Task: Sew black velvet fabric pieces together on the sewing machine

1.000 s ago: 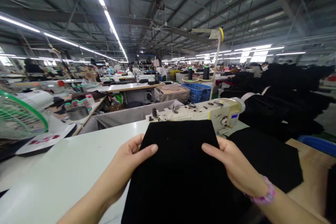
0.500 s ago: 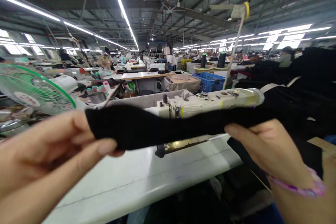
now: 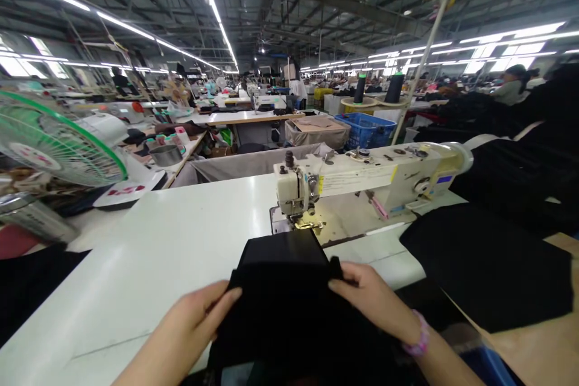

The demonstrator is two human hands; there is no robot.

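Between my hands a piece of black fabric (image 3: 280, 289) spreads over the near edge of the table, its far end close in front of the sewing machine's needle area. My left hand (image 3: 196, 313) pinches its left edge between thumb and fingers. At the opposite edge my right hand (image 3: 368, 295), with a pink-purple bracelet on the wrist, grips a small bunched fold. The cream sewing machine (image 3: 353, 178) stands just beyond, its presser foot lit by a small lamp. The fabric's lower part merges with the dark area below.
The white tabletop (image 3: 181, 235) extends left. A green-rimmed fan (image 3: 58, 139) and a metal can (image 3: 36, 217) are on the left. More black cloth (image 3: 493, 265) lies at the right. Behind the machine are a blue basket (image 3: 366, 126) and thread cones (image 3: 393, 88).
Both hands have come down and closer together, bringing the black fabric from a stretched strip held before the machine to a wider piece lying low at the table edge. The view has shifted too.
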